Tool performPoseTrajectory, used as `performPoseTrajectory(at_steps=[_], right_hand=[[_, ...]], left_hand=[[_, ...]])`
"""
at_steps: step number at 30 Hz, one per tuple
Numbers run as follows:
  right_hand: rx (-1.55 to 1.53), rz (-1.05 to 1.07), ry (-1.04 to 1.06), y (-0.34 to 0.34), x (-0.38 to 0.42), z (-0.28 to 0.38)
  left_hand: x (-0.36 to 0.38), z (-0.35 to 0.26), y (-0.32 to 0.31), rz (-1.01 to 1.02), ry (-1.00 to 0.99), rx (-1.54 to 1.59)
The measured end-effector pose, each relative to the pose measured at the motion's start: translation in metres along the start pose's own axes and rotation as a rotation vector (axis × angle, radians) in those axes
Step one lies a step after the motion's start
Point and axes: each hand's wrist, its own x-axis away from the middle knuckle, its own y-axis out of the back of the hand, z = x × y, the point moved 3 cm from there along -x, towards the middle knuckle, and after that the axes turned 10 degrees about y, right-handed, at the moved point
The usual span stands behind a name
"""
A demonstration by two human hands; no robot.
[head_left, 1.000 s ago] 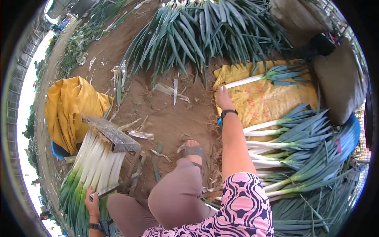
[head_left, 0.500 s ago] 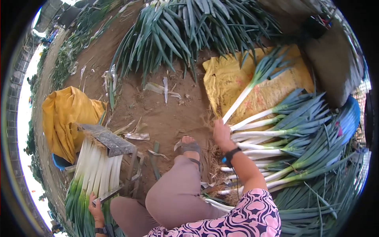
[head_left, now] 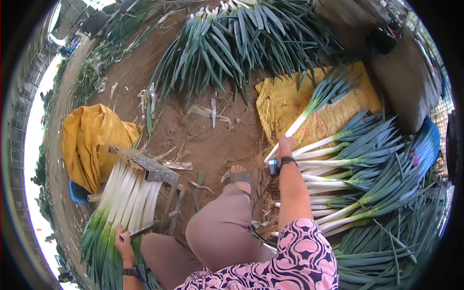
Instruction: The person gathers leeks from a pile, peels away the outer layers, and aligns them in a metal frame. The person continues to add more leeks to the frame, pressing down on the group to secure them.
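My right hand (head_left: pixel 286 143) is closed round the white stalk of a leek (head_left: pixel 300 121), whose green leaves point up and right over a yellow sack (head_left: pixel 275 99). Beside it on the right, more leeks (head_left: pixel 333 162) lie in a row, white ends toward me. At the lower left, my left hand (head_left: pixel 123 241) is closed at the edge of a bundle of leeks (head_left: pixel 126 195), next to a thin flat bar; what its fingers grip is too small to make out. The bundle's root ends rest at a metal-topped stand (head_left: pixel 153 166).
A large pile of leeks (head_left: pixel 227 43) lies at the top. At the left, a yellow cloth (head_left: pixel 94 145) covers a blue container (head_left: pixel 77 192). Grey sacks (head_left: pixel 406 82) stand at the upper right, near a blue tub (head_left: pixel 429 140). My sandalled foot (head_left: pixel 238 178) is on the soil.
My right hand has moved up along the leek's stalk, so its white lower end now shows below the hand. The view has shifted slightly. My left hand stays by the bundle.
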Motion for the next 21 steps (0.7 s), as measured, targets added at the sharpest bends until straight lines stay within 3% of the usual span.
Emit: performPoseTrajectory(at_steps=[6, 9, 12, 14, 15, 18, 21], right_hand=[[-0.772, 0.338, -0.165, 0.095, 0.1, 0.143], [-0.733, 0.621, -0.219, 0.146, 0.156, 0.18], [-0.755, 0.717, -0.184, 0.193, 0.219, 0.213], [-0.675, 0.806, -0.134, 0.229, 0.253, 0.228], [-0.635, 0.848, -0.108, 0.246, 0.268, 0.233], [-0.202, 0.918, 0.164, 0.294, 0.302, 0.238], [0.081, 0.955, 0.361, 0.339, 0.348, 0.263]], left_hand=[[-0.005, 0.007, -0.008, -0.064, -0.093, -0.013], [-0.004, 0.0, -0.011, -0.071, -0.057, -0.073], [0.001, -0.005, -0.016, -0.172, -0.004, -0.172], [0.018, -0.043, -0.023, -0.469, -0.323, -0.318], [0.043, -0.089, -0.026, -0.464, -0.478, -0.212], [0.1, -0.209, -0.043, 0.162, -0.712, 0.121], [0.139, -0.276, -0.091, 0.824, -0.679, 0.316]])
